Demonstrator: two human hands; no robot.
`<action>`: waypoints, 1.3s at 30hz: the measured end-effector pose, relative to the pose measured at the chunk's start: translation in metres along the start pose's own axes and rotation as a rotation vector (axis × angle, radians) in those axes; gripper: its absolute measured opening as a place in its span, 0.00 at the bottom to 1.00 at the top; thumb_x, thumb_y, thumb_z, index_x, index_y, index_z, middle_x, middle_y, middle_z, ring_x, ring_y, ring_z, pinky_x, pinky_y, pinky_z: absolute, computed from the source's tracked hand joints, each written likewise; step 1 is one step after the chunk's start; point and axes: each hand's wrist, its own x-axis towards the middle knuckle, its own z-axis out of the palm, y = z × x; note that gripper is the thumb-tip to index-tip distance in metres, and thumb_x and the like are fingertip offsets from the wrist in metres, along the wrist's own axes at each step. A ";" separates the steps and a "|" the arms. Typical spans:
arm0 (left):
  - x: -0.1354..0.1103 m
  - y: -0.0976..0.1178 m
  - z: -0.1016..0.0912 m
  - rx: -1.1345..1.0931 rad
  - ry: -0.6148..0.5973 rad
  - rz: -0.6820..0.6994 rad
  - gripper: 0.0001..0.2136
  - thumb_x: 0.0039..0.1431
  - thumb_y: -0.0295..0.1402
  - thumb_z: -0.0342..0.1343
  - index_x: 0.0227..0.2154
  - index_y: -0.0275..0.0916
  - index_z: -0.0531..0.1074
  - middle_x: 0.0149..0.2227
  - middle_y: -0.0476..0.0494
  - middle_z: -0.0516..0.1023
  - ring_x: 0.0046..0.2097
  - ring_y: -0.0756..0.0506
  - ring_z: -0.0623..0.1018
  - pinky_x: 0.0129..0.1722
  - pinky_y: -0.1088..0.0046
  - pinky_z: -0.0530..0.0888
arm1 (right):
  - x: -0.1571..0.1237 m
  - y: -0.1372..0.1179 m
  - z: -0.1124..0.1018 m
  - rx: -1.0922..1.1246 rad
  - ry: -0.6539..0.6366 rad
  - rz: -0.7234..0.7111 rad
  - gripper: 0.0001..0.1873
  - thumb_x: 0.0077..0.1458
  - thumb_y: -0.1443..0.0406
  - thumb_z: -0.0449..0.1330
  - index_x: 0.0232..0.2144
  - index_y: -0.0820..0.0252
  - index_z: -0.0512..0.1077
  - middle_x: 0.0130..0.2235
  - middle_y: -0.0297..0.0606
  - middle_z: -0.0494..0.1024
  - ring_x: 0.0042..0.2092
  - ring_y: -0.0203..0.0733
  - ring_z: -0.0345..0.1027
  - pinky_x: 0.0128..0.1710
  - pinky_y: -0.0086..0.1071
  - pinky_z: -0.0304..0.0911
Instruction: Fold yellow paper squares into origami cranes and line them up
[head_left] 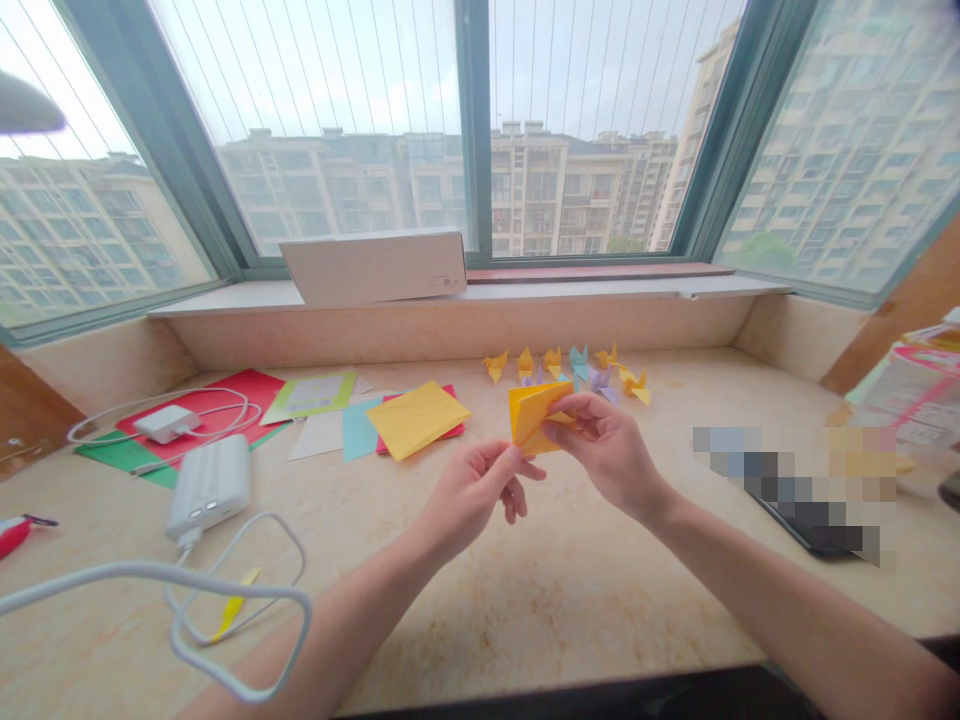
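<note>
A partly folded sheet of yellow origami paper (534, 408) is held up over the counter between both hands. My left hand (491, 475) pinches its lower left corner between thumb and forefinger, the other fingers curled loosely below. On its right side my right hand (600, 435) grips the paper with thumb and fingers, hiding part of that edge. Behind the hands stand several small folded paper cranes, among them a yellow crane (495, 367), a blue crane (579, 362) and a purple crane (602, 383). To the left lies a yellow paper sheet (420, 418) on top of other coloured sheets.
On the left are a white power bank (210, 485), a white charger (166, 424) and a looping white cable (135, 572). A white box (379, 268) rests on the window ledge. At right lie a dark phone-like object (821, 530), partly blurred, and a clear plastic container (919, 385).
</note>
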 end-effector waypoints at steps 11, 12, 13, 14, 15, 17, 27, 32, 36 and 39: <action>-0.002 0.002 0.003 0.052 0.001 0.078 0.16 0.63 0.43 0.57 0.34 0.32 0.74 0.34 0.39 0.82 0.22 0.53 0.75 0.19 0.78 0.70 | 0.000 -0.003 -0.001 -0.027 -0.007 -0.039 0.12 0.49 0.60 0.71 0.36 0.54 0.75 0.39 0.37 0.82 0.43 0.43 0.77 0.45 0.41 0.75; -0.003 0.003 0.003 0.056 0.007 0.088 0.17 0.63 0.44 0.57 0.34 0.32 0.75 0.34 0.39 0.82 0.21 0.53 0.75 0.19 0.78 0.70 | 0.000 -0.003 0.000 -0.033 -0.004 -0.052 0.12 0.50 0.60 0.71 0.36 0.54 0.75 0.40 0.37 0.81 0.43 0.43 0.77 0.46 0.41 0.75; -0.003 0.003 0.003 0.066 0.011 0.095 0.17 0.62 0.45 0.57 0.34 0.32 0.75 0.32 0.39 0.81 0.21 0.53 0.74 0.19 0.78 0.70 | -0.001 -0.003 0.000 -0.042 -0.006 -0.068 0.11 0.50 0.61 0.71 0.36 0.54 0.75 0.40 0.37 0.81 0.43 0.43 0.77 0.46 0.41 0.74; -0.003 0.003 0.003 0.081 0.016 0.096 0.18 0.62 0.46 0.57 0.33 0.32 0.75 0.30 0.40 0.81 0.21 0.52 0.74 0.19 0.78 0.70 | -0.002 -0.002 0.001 -0.052 -0.010 -0.084 0.11 0.50 0.61 0.71 0.36 0.54 0.75 0.40 0.36 0.81 0.43 0.43 0.77 0.47 0.41 0.74; -0.003 0.003 0.003 0.099 0.024 0.092 0.19 0.62 0.46 0.57 0.32 0.32 0.75 0.26 0.42 0.79 0.20 0.52 0.73 0.19 0.78 0.69 | -0.003 -0.002 0.002 -0.063 -0.018 -0.097 0.10 0.51 0.61 0.70 0.36 0.53 0.75 0.40 0.36 0.81 0.44 0.43 0.77 0.48 0.41 0.73; -0.003 0.002 0.003 0.132 0.041 0.078 0.19 0.62 0.47 0.57 0.30 0.31 0.76 0.20 0.46 0.75 0.19 0.52 0.72 0.19 0.79 0.68 | -0.005 -0.002 0.003 -0.083 -0.037 -0.108 0.09 0.52 0.62 0.70 0.36 0.53 0.75 0.40 0.36 0.81 0.44 0.43 0.76 0.49 0.41 0.73; -0.003 0.005 0.006 0.100 0.036 0.085 0.16 0.63 0.43 0.57 0.33 0.32 0.75 0.26 0.44 0.78 0.22 0.52 0.74 0.21 0.77 0.71 | -0.005 -0.005 0.004 -0.065 -0.011 -0.053 0.11 0.50 0.60 0.70 0.36 0.53 0.74 0.39 0.36 0.82 0.43 0.44 0.77 0.46 0.40 0.74; -0.001 0.002 0.004 0.060 0.045 0.088 0.15 0.63 0.43 0.57 0.32 0.33 0.73 0.32 0.40 0.81 0.24 0.51 0.75 0.21 0.77 0.73 | -0.005 -0.010 0.005 -0.052 0.000 0.014 0.11 0.53 0.59 0.68 0.38 0.52 0.72 0.38 0.35 0.82 0.41 0.43 0.78 0.41 0.38 0.75; -0.001 0.000 0.003 0.041 0.021 0.077 0.16 0.64 0.43 0.55 0.32 0.32 0.73 0.34 0.38 0.81 0.25 0.51 0.76 0.21 0.76 0.73 | -0.004 -0.013 0.006 0.006 0.000 0.036 0.14 0.55 0.58 0.66 0.41 0.50 0.66 0.36 0.33 0.83 0.38 0.44 0.79 0.40 0.42 0.76; -0.001 -0.002 0.002 0.030 0.017 0.081 0.16 0.65 0.42 0.54 0.34 0.32 0.73 0.35 0.37 0.81 0.25 0.51 0.76 0.22 0.75 0.74 | -0.003 -0.012 0.006 0.053 0.003 0.051 0.18 0.55 0.59 0.66 0.43 0.49 0.62 0.35 0.33 0.83 0.37 0.45 0.80 0.39 0.42 0.76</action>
